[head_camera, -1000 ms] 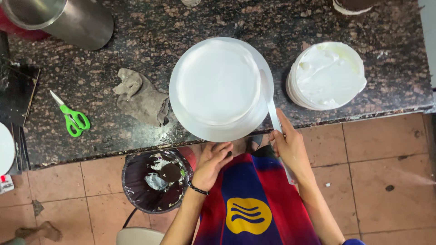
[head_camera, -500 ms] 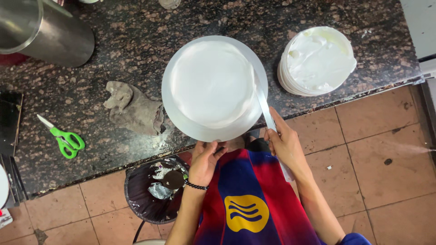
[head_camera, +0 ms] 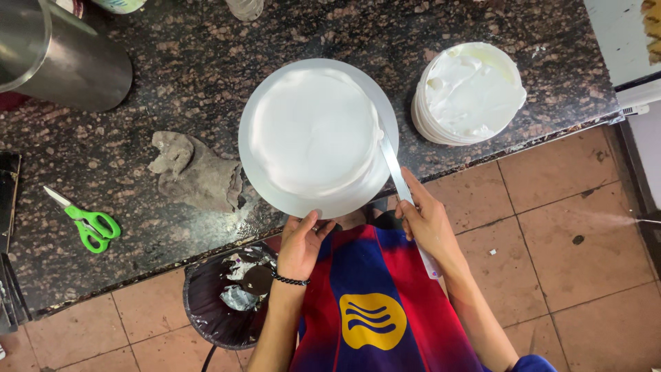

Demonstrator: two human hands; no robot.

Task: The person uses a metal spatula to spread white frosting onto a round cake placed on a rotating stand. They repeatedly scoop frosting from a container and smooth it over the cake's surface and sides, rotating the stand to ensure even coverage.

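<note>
The head view shows the right hand [head_camera: 428, 222] closed around the handle end of a long flat scraper blade [head_camera: 391, 160], whose metal length stands against the right side of the white frosted cake [head_camera: 313, 131]. The left hand [head_camera: 301, 244] has its fingertips pinched lightly on the near rim of the round grey turntable board [head_camera: 258, 180] under the cake, thumb on top, holding nothing else. The cake sits in the middle of that board, on the dark speckled counter [head_camera: 193, 62] close to its near edge. Its top looks fully covered and fairly even, with a faint ridge round the edge; the side by the blade seems to be the part in hand, and the far side cannot be judged. Right of the cake stands a white tub of cream [head_camera: 470, 91]. Left of it lie a crumpled grey cloth [head_camera: 193, 172] and, further left, green scissors [head_camera: 88, 224]; a steel container [head_camera: 62, 55] stands at far left. Below the cake, off the counter, is a lined bin [head_camera: 224, 303]. Nothing blocks the blade.
</note>
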